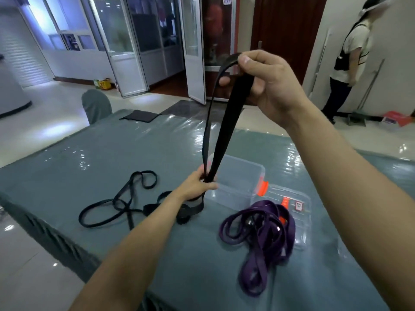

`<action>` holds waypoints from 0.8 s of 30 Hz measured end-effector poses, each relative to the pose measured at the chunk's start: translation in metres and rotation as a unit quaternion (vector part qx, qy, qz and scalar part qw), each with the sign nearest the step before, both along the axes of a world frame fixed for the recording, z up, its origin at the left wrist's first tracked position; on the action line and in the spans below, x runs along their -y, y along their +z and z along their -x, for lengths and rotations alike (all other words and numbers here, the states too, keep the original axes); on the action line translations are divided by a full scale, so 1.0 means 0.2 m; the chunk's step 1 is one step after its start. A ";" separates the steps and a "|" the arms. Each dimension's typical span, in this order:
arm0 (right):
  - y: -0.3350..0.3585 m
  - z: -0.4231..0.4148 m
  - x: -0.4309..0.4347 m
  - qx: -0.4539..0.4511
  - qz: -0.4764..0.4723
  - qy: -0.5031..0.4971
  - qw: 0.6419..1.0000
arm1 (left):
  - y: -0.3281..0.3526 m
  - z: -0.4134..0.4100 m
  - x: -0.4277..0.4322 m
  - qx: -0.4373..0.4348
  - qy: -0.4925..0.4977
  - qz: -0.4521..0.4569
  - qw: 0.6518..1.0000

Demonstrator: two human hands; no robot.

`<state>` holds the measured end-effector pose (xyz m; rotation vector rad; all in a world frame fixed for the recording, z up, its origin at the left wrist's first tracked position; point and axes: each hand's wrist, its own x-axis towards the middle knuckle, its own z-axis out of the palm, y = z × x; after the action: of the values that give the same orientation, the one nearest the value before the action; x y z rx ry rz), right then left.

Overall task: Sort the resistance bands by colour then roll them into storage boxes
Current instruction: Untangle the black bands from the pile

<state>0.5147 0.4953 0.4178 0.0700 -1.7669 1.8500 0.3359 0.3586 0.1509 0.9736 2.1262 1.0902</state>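
A wide black resistance band point(226, 122) is stretched upright between both hands. My right hand point(267, 84) grips its top loop high above the table. My left hand point(197, 185) pinches its lower part just above the table, and the tail curls down under that hand. A thinner black band point(121, 202) lies tangled on the table to the left. A heap of purple bands point(262, 234) lies to the right, in front of an open clear storage box point(238, 176) with an orange latch. The clear lid point(294, 205) lies partly under the purple heap.
The table point(112, 151) has a shiny grey-green cover. A dark cloth point(140, 115) lies at its far edge, with a chair back point(96, 105) behind it. A person point(350, 55) stands at the back right near a dark door.
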 end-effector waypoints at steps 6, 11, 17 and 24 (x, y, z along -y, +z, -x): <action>-0.28 -0.36 -0.51 0.178 -0.170 -0.307 0.919 | 0.20 -0.04 0.11 -0.194 0.058 0.080 0.976; -0.59 -0.39 -0.56 0.317 -0.340 -0.262 0.846 | 0.81 -0.08 0.14 -0.288 0.061 0.053 0.954; -0.64 -0.07 -0.12 0.263 -0.307 0.005 0.915 | 1.10 -0.25 0.07 -0.353 -0.029 0.185 0.917; -0.60 0.16 0.20 0.200 -0.223 0.094 0.949 | 1.20 -0.30 0.29 -0.392 -0.011 0.208 0.896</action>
<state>0.4825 0.4560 0.2982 0.0374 -2.5213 1.6309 0.3968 0.3015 0.3913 1.3508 2.7907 0.1673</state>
